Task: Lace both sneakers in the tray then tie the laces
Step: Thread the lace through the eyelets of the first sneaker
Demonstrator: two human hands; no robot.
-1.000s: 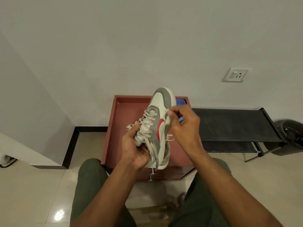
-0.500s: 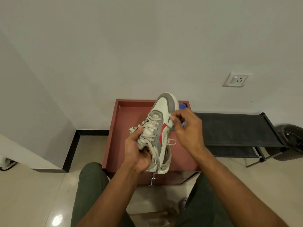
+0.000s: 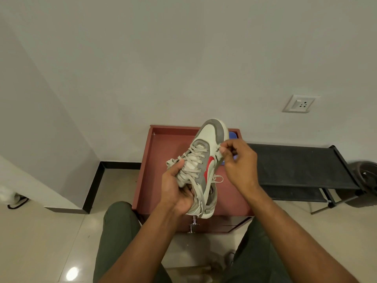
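Note:
A white and grey sneaker [image 3: 212,137] with a red side mark is held in the air above the red-brown tray [image 3: 163,160], toe pointing away from me. My left hand [image 3: 177,186] grips it around the tongue and beige laces [image 3: 193,162]. My right hand [image 3: 238,160] pinches a lace end beside the shoe's right edge, near the toe. A small lace loop sticks out on the shoe's right side. Only this one sneaker shows.
A black folding rack [image 3: 302,166] stands right of the tray, against the wall. A blue object [image 3: 232,136] peeks out behind the shoe at the tray's far corner. A dark round item [image 3: 365,180] lies at far right. My knees flank the tray's front.
My right hand has stayed pinching the lace end near the toe, its fingers shifting slightly. The left hand keeps its grip on the sneaker. My head has tilted, sliding the scene lower in view.

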